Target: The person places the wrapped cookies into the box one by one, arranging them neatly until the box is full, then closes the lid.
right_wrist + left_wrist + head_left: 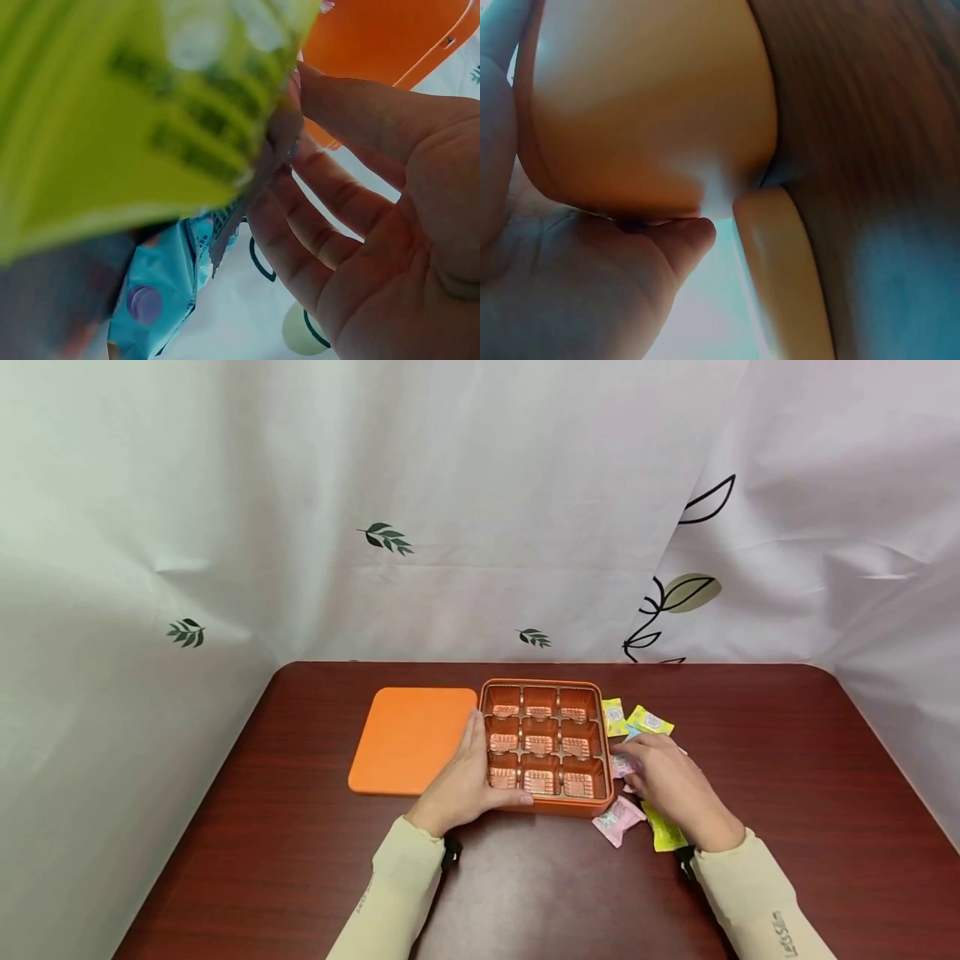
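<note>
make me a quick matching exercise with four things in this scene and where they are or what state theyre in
Things
1. orange lid
2. orange box
3. left hand
4. right hand

Places and states
A. at the wrapped packets
B. compartments all empty
C. touching the box's near left corner
D. on the table, left of the box

Pairs: 1-D, 2-B, 3-C, 4-A
</note>
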A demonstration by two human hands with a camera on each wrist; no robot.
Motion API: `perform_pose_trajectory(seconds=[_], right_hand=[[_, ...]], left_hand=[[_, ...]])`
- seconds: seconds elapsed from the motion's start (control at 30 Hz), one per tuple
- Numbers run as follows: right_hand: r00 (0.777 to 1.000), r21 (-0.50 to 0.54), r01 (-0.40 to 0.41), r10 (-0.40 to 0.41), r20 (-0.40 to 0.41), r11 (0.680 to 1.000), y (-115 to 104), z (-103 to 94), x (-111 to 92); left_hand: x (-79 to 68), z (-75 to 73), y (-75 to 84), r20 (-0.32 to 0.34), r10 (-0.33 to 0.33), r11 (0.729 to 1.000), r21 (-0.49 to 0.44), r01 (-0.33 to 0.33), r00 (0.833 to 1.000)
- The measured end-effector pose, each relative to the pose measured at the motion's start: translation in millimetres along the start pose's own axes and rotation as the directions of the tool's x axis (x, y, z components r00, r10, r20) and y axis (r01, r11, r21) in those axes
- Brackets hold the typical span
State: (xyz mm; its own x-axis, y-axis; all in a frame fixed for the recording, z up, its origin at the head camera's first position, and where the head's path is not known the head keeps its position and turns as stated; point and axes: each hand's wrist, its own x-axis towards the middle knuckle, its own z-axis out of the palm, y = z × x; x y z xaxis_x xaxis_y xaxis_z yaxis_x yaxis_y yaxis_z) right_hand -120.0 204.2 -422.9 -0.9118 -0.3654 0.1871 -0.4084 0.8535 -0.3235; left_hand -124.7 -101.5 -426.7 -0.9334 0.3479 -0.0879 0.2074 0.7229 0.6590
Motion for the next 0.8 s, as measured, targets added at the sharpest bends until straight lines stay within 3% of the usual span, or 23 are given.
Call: perform_pose_trajectory(seconds=[0.43, 0.8], right_hand=[[0.998, -0.03, 0.07, -0.07, -0.005, 0.997, 6.9, 0.0, -0.8], [0.995, 0.028, 0.09, -0.088, -0.048, 0.996, 10.2, -2.2, -0.8]], left_hand=[[0.7, 1.3, -1.8, -0.002, 0.006, 1.0, -0.018, -0.006, 1.0], [0.7, 1.8, -2.5, -0.008, 0.006, 1.0, -0.021, -0.006, 1.0]])
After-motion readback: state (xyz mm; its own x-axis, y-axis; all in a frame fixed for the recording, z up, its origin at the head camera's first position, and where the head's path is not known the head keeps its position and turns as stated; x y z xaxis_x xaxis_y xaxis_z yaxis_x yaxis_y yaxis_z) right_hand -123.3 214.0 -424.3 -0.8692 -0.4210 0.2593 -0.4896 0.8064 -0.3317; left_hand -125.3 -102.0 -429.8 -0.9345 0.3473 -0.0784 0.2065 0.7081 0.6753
